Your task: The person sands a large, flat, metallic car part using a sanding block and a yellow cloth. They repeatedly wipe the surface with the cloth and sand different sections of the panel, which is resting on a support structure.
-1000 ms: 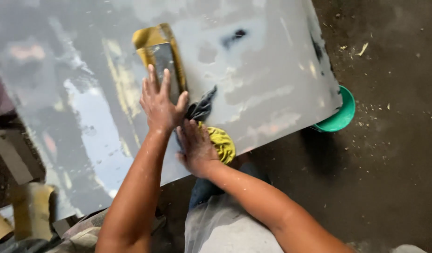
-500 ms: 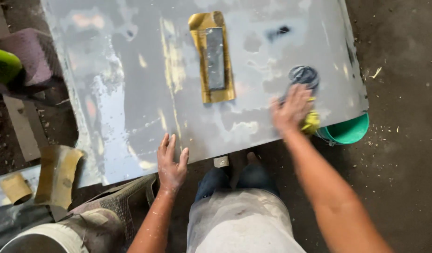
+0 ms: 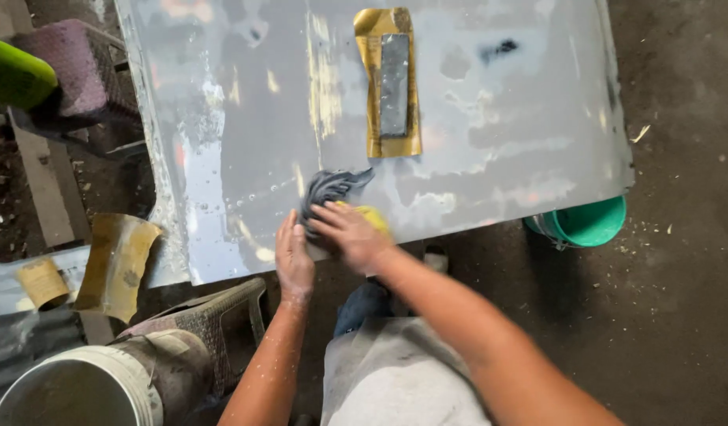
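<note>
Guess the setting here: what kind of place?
Probably an auto body or metal repair workshop: a large grey sanded panel, sandpaper sheet on it, buckets on a dusty dirt floor.

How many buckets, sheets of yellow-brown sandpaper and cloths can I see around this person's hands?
Buckets: 2, a green plastic bucket under the panel's edge and a white plastic bucket at lower left.
Yellow-brown sandpaper sheets: 3, one flat on the grey metal panel at, one curled sheet, one small roll.
Cloths: 1, a dark grey rag under both hands.
Total: 6.
</note>
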